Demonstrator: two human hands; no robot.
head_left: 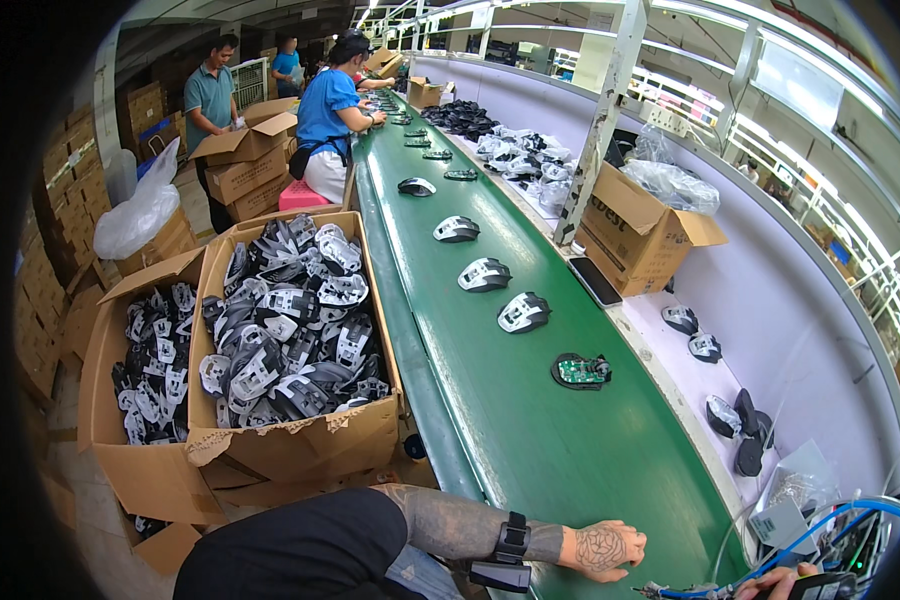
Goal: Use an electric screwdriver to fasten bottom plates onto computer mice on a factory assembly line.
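Observation:
My left hand [602, 549] rests palm down on the green conveyor belt [530, 440], its fingers curled in and their undersides hidden. A black band with a small box [503, 575] is strapped round that forearm. At the lower right edge my right hand [773, 580] is partly cut off, its fingers closed on a dark rounded thing [823, 587]. Farther up the belt lies a mouse base with a green circuit board [581, 371]. Beyond it are grey-and-black mouse shells [524, 312], spaced in a row.
Left of the belt, a large open carton [300, 440] brims with mouse shells. Blue tubing [820, 535] and wires tangle by my right hand. Loose shells [705, 347], a phone [595, 281] and a carton [630, 240] occupy the right ledge. Co-workers [328, 110] are farther along.

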